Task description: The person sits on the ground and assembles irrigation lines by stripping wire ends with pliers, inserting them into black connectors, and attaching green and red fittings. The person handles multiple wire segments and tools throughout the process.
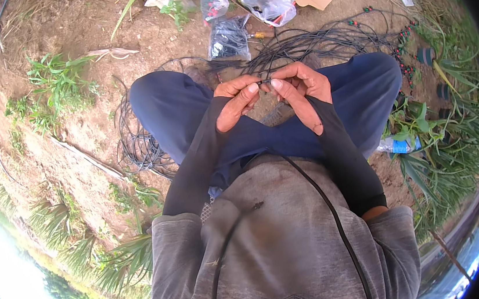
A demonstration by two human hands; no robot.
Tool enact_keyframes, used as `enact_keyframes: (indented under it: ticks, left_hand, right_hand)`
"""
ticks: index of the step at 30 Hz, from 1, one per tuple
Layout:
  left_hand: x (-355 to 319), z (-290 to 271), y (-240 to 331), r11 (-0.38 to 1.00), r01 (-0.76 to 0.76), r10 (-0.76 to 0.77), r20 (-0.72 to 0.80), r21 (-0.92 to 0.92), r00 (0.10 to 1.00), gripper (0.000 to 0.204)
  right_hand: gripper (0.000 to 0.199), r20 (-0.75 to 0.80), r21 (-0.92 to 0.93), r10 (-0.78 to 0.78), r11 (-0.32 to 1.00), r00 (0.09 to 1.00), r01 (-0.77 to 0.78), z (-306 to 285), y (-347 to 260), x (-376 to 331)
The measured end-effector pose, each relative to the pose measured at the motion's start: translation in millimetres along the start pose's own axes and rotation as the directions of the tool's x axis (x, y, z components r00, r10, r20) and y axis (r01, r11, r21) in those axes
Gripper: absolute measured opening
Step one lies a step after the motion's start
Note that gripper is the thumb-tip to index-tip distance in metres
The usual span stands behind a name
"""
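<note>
Tightly, a small black piece [266, 81] is pinched between left hand [238, 98] and right hand [305, 86], side room bounded by navy trousers [172, 107].

The shirt [302, 248] is faded grey and short-sleeved, stained brownish in front, with a V-shaped neckline [294, 298]. Tight black arm sleeves [194, 170] are separate from it. The trousers [171, 113] are loose, plain navy. Thin black cords [336, 215] hang over the chest.

Daylight, bright, diffuse; shadows soft. Sky [8, 273] at lower L overexp., white. Strong fisheye dist. twd rim; corners blk, bluish fringe at edge. Shirt [286, 235] front blurred nr ctr, low contrast.
</note>
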State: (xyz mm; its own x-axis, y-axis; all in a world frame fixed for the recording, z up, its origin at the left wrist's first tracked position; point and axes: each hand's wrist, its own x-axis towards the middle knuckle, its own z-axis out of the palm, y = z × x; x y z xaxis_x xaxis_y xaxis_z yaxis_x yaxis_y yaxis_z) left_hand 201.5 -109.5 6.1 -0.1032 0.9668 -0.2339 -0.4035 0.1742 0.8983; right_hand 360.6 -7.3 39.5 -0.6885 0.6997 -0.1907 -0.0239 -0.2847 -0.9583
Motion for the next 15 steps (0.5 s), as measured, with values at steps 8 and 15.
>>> enact_keyframes:
  ticks: [8, 15]
  left_hand:
    - [-3.6, -1.1, -0.1, 0.999, -0.001, 0.001, 0.006, 0.048, 1.000, 0.026]
    - [-7.9, -1.5, 0.1, 0.995, -0.014, 0.016, -0.021, 0.102, 1.000, 0.023]
  right_hand:
    - [0.011, 0.024, -0.027, -0.017, 0.999, 1.000, 0.018, -1.0, 3.0, -1.5]
    - [0.008, 0.034, -0.084, -0.057, 0.995, 0.998, 0.060, -0.4, 7.3, -2.5]
